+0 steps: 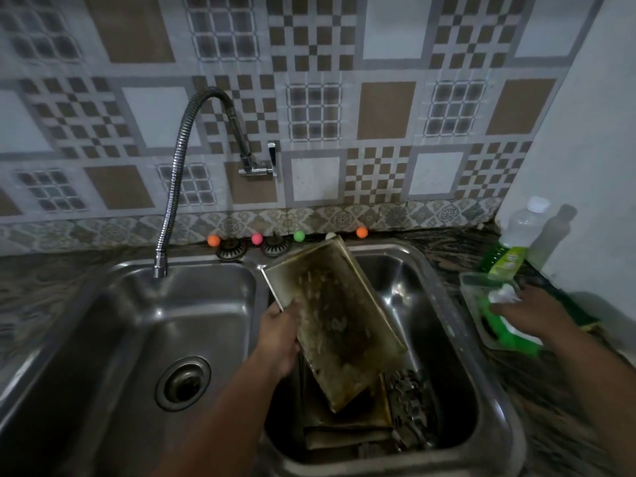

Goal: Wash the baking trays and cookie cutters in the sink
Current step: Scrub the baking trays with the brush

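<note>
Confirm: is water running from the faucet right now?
No. The faucet nozzle hangs over the left basin with no stream below it, while the left hand holds the baking tray over the right basin.

Sink (pixel 495 383): brushed stainless steel, both bowls glossy with soft glare. Tray (pixel 339 325) over the right bowl: dull metal, brown burnt-on grime, rough patchy film, bare shiny rim. Hose (pixel 173 187) above the left bowl: ribbed chrome, flexible, bright. Bottle (pixel 516 235) right of the sink: clear plastic, glossy green label. Wall tiles (pixel 309 108) behind the sink: smooth, satin. Counter (pixel 550 407): dark veined stone, polished.
</note>
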